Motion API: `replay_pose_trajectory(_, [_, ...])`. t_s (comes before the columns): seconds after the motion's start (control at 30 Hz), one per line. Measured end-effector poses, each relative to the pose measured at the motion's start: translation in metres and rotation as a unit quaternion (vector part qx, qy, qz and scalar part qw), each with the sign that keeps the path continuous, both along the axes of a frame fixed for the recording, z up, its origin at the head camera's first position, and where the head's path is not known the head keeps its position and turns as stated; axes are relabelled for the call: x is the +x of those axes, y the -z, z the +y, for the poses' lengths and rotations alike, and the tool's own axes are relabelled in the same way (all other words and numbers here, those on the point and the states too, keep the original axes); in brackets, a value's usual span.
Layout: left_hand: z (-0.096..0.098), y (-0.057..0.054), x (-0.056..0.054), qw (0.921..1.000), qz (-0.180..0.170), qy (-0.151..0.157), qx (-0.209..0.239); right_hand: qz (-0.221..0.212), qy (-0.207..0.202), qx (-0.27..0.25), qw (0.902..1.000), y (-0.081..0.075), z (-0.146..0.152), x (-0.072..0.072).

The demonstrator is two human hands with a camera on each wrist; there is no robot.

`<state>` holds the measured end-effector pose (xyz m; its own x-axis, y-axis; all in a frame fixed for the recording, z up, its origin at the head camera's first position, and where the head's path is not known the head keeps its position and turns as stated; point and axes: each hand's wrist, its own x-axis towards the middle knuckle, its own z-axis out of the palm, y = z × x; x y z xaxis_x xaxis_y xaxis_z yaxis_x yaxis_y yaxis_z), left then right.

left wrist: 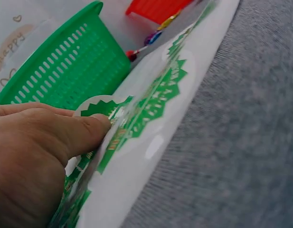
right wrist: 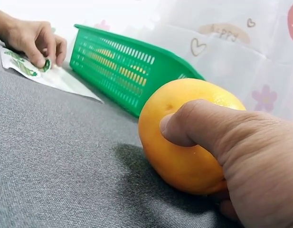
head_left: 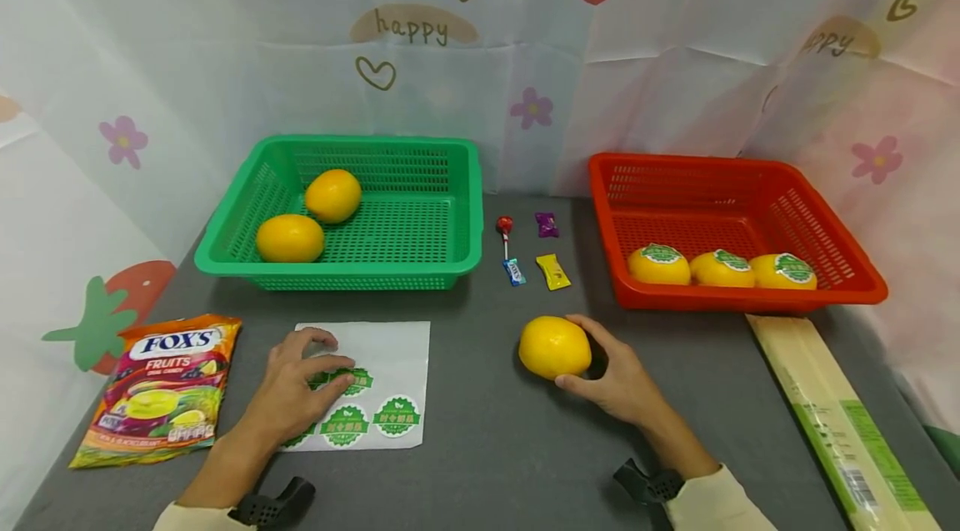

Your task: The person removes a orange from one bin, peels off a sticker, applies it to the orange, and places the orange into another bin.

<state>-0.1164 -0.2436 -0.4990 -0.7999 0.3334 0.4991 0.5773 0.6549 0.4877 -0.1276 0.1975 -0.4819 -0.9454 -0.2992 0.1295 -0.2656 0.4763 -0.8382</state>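
My left hand (head_left: pixel 291 388) pinches a round green-and-white sticker (left wrist: pixel 99 105) between thumb and fingers. One edge of that sticker stands up from the white sticker sheet (head_left: pixel 390 348), which lies on the grey table. Other green stickers (head_left: pixel 396 416) lie flat on the sheet. A yellow lemon (head_left: pixel 555 347) is in the grip of my right hand (head_left: pixel 618 377), thumb on the near side and fingers behind. It bears no sticker on the side I see. Whether it touches the table I cannot tell. The fingertips behind the lemon are mostly hidden in the right wrist view.
A green basket (head_left: pixel 375 268) with two lemons (head_left: pixel 290 238) stands at the back left. The red basket (head_left: pixel 750 298) at the back right holds three stickered lemons (head_left: pixel 722 269). Small sweets (head_left: pixel 553 272) lie between them. A candy bag (head_left: pixel 156 393) is far left, a long packet (head_left: pixel 840 423) far right.
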Motion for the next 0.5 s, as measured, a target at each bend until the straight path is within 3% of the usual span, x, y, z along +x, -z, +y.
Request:
replay_pose_trajectory(0.17, [0.001,-0.0001,-0.0007,0.9998,0.017,0.004,0.006,-0.004,0.002,0.002,1.0,-0.0003,-0.0011,-0.0011])
replay_pose_trajectory(0.5, [0.003,-0.0049,0.0035,0.9974,-0.066,-0.026,0.012,-0.016,-0.001,-0.008,0.9998,0.0005,0.0002,-0.0008])
